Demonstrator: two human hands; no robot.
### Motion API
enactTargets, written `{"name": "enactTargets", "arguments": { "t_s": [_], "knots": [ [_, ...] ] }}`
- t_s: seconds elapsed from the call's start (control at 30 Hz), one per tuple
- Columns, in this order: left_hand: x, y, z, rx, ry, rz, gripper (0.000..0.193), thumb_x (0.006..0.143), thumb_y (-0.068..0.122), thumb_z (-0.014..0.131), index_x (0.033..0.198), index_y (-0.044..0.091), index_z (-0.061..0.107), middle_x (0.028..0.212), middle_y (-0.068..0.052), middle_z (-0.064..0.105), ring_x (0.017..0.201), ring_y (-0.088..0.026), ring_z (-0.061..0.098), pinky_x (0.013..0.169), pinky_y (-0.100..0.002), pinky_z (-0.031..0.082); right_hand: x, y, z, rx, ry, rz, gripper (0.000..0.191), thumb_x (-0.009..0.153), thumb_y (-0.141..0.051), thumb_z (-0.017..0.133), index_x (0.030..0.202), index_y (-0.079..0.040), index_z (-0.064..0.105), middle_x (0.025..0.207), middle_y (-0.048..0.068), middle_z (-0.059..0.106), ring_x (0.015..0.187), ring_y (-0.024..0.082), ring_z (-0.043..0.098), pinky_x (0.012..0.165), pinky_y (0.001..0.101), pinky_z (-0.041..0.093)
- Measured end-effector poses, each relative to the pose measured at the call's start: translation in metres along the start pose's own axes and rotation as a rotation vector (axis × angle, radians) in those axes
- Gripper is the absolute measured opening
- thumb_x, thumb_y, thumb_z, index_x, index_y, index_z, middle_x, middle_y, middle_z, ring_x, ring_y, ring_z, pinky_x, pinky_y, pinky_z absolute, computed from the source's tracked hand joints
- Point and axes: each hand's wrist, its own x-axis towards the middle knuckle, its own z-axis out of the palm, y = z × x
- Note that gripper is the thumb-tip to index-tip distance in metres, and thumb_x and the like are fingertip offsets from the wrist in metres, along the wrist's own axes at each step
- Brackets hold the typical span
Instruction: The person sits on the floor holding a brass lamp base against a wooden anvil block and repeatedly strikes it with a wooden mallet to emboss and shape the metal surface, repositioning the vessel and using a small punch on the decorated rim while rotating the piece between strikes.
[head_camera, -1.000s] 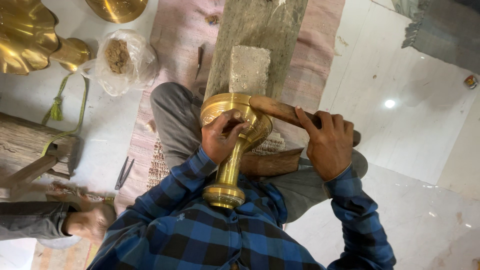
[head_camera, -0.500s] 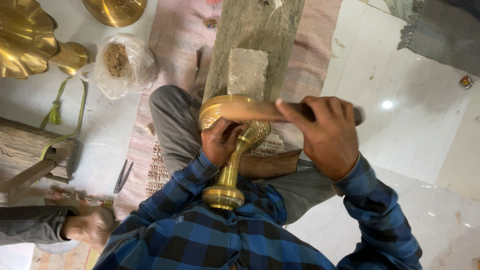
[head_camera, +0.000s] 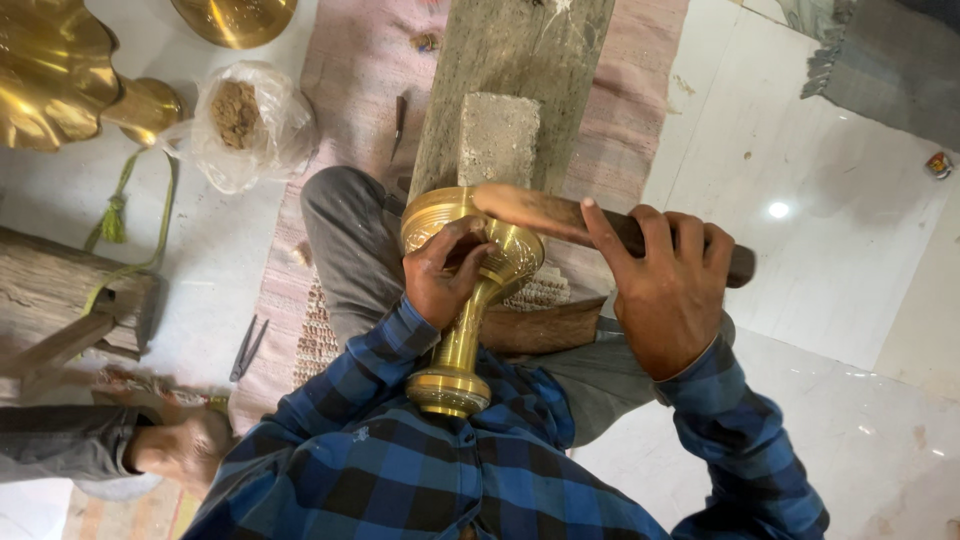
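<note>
the left hand (head_camera: 445, 285) is clenched on the brass goblet (head_camera: 468, 300), steadying it against the wooden plank (head_camera: 500, 60). the right hand (head_camera: 665, 290) grasps a wooden mallet (head_camera: 560, 215) whose head touches the goblet's rim.

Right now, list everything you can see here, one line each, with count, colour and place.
brass goblet: one, gold, on the lap, bowl against the plank
wooden mallet: one, brown, over the goblet's bowl
wooden plank: one, grey, top centre
stone block: one, grey, on the plank
brass pieces: three, gold, top left
plastic bag: one, clear with brown contents, on the floor, upper left
woven mat: one, pinkish, under the plank
metal tool: one, dark, floor left
left hand: on the goblet's bowl
right hand: fingers around the mallet handle
</note>
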Motion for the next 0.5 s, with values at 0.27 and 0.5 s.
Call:
{"name": "enactTargets", "arguments": {
  "t_s": [0.27,0.5],
  "knots": [
    [0.052,-0.018,-0.022,-0.119,-0.247,-0.018,0.041,0.094,0.009,0.078,0.132,0.003,0.061,0.102,-0.011,0.077,0.089,-0.019,0.079,0.080,-0.033,0.070,-0.068,-0.020,0.072,0.674,-0.001,0.423,0.067,0.093,-0.007,0.069,0.157,-0.012,0.048,0.122,0.022,0.061,0.107,0.034,0.060,0.093,0.0454,0.053],
    [0.124,-0.014,0.002,-0.262,-1.083,0.201,0.046,0.096,0.010,0.074,0.140,0.009,0.062,0.114,-0.009,0.078,0.095,-0.019,0.080,0.091,-0.033,0.066,-0.118,-0.095,0.113,0.984,0.052,0.722,0.059,0.097,-0.018,0.069,0.153,-0.010,0.051,0.124,0.022,0.062,0.110,0.031,0.065,0.091,0.0402,0.055]
  ]
}}
